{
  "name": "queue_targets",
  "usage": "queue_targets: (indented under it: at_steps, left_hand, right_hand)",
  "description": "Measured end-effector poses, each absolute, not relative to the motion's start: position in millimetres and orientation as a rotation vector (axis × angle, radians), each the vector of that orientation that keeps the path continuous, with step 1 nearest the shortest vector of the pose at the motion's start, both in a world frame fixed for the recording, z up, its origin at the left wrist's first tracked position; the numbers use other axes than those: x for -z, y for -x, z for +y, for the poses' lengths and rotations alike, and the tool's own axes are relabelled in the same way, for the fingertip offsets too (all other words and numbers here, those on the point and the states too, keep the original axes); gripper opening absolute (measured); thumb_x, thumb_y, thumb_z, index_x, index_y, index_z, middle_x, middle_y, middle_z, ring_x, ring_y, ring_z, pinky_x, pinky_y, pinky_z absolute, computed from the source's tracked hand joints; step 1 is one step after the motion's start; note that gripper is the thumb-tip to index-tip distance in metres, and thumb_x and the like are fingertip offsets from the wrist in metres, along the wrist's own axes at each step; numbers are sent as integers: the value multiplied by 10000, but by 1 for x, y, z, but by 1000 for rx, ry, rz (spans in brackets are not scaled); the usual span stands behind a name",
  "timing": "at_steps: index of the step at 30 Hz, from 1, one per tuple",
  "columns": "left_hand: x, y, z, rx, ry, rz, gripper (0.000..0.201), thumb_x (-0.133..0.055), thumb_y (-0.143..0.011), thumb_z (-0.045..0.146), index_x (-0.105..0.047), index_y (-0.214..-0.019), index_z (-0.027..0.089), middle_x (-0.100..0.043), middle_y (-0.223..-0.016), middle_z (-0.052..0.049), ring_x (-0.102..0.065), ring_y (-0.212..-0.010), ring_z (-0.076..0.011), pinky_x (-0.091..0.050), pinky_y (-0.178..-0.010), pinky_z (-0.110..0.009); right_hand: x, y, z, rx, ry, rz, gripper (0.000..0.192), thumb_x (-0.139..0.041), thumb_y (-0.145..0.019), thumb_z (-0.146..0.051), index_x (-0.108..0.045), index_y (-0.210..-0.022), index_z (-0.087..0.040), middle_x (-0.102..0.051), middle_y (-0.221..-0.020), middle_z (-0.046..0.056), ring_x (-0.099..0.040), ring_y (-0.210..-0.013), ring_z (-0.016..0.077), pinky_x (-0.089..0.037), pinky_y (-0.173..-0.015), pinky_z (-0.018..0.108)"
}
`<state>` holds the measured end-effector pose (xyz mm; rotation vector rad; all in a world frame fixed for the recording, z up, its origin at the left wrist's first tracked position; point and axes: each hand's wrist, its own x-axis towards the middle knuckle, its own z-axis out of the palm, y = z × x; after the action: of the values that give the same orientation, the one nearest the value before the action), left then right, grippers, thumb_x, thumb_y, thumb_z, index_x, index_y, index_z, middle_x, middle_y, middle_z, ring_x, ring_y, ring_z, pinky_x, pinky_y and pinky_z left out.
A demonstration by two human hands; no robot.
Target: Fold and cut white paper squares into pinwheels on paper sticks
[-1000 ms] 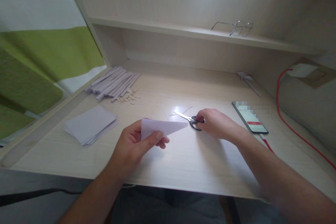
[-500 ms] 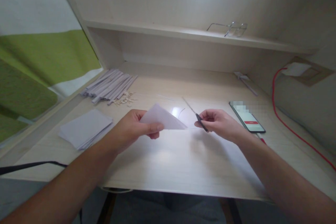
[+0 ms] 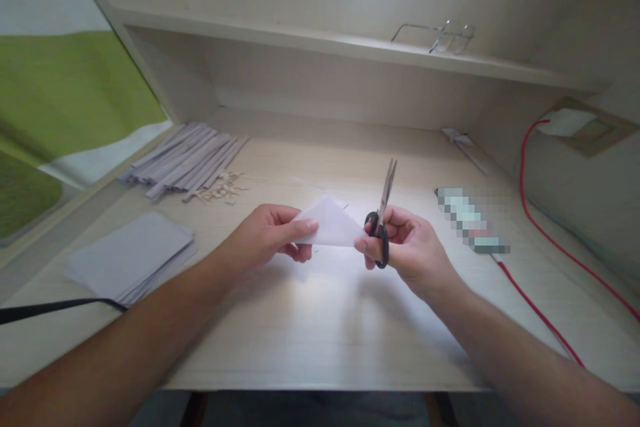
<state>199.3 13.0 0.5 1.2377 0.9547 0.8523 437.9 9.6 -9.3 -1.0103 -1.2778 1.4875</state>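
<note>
A person's left hand [image 3: 265,237] pinches a folded white paper triangle [image 3: 330,225] between thumb and fingers, holding it just above the pale wooden desk [image 3: 320,327]; the paper's right tip touches the right hand [image 3: 407,250], which is closed around the black handles of a pair of scissors [image 3: 383,217]; the blades point upward and slightly away from the viewer, nearly shut, and stand just beside the paper's right corner without cutting into it; both forearms reach in from the bottom edge of the view.

To the left of the left hand, a stack of white paper sheets [image 3: 131,257] lies flat on the desk; farther back on the left, a bundle of rolled paper sticks [image 3: 185,160] lies side by side, with a small scatter of pale paper scraps [image 3: 220,190] just beside its near end; a black cable [image 3: 55,308] runs along the desk's left front edge.

To the right of the scissors, a phone [image 3: 473,221], its screen blurred, lies on the desk with a red cable [image 3: 540,310] leading from its near end; a second stretch of red cable climbs the right wall to a white charger [image 3: 565,121] at a wall socket; a pair of wire-framed glasses [image 3: 440,37] rests on the shelf above the desk.
</note>
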Motion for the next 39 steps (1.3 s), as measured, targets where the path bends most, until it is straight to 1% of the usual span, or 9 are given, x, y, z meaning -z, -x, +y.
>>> queue_targets:
  at_steps: [2,5,8,11,15,21,25,31,39]
  left_hand:
    - [5,-197,13,-954,-1127,926,291,-758,-823,418,-775,-729,143,-712,-677,-57,-615,-613,-150,-516,-616,-254]
    - [14,-199,10,-1070,-1086,868,285,-785,-809,406,-802,-899,136,-777,-880,-102,-689,-803,-211,-565,-770,-321]
    - [19,-206,5,-1104,-1154,876,209,-840,-767,328,-797,-864,149,-792,-878,-89,-711,-866,-236,-558,-835,-340]
    - [20,-214,1,-1091,-1224,878,142,-816,-810,315,-784,-811,176,-789,-842,-50,-709,-835,-207,-553,-807,-307]
    - [21,-219,-4,-1076,-1228,869,146,-773,-865,315,-760,-785,194,-771,-801,-17,-692,-778,-161,-541,-741,-258]
    - [23,-212,-2,-1156,-1152,957,149,-800,-836,280,-731,-745,184,-719,-726,5,-648,-708,-129,-520,-689,-226]
    - [20,-205,2,-1264,-1113,1010,112,-793,-838,258,-729,-780,187,-697,-728,5,-627,-718,-135,-515,-692,-236]
    - [18,-193,5,-1370,-1150,1077,135,-786,-837,231,-719,-729,187,-691,-742,-2,-621,-746,-149,-510,-728,-260]
    - [19,-191,5,-1350,-1205,1146,193,-786,-836,250,-719,-657,221,-715,-730,9,-638,-742,-160,-510,-714,-262]
  right_hand:
    - [13,-436,11,-1472,1018,-1234,346,-949,-654,-252,-639,-783,-173,-678,-629,-39,-620,-489,100,-502,-473,208]
    - [16,-432,11,-1464,1038,-1166,324,-946,-665,-240,-657,-792,-171,-666,-633,-50,-615,-489,88,-496,-471,192]
    - [16,-426,9,-1489,1034,-1118,299,-935,-685,-230,-670,-810,-173,-672,-650,-53,-626,-501,82,-500,-497,186]
    - [16,-419,5,-1526,1022,-1090,307,-935,-679,-225,-667,-820,-175,-682,-648,-50,-643,-508,92,-509,-516,192]
    - [15,-411,1,-1601,1022,-1081,354,-947,-649,-224,-642,-823,-177,-706,-641,-31,-665,-513,120,-527,-534,220]
    - [15,-412,0,-1635,1085,-1140,355,-953,-632,-261,-647,-788,-171,-670,-635,-36,-611,-506,104,-479,-528,225]
    - [14,-425,2,-1674,1173,-1340,303,-899,-728,-362,-710,-856,-163,-632,-685,-28,-553,-595,90,-431,-575,221]
    - [12,-430,1,-1851,1176,-1512,363,-863,-761,-459,-685,-870,-162,-620,-775,-2,-537,-702,119,-394,-623,239]
    - [7,-421,-9,-1986,1205,-1441,340,-913,-693,-395,-702,-813,-157,-614,-731,-7,-508,-666,117,-369,-589,229]
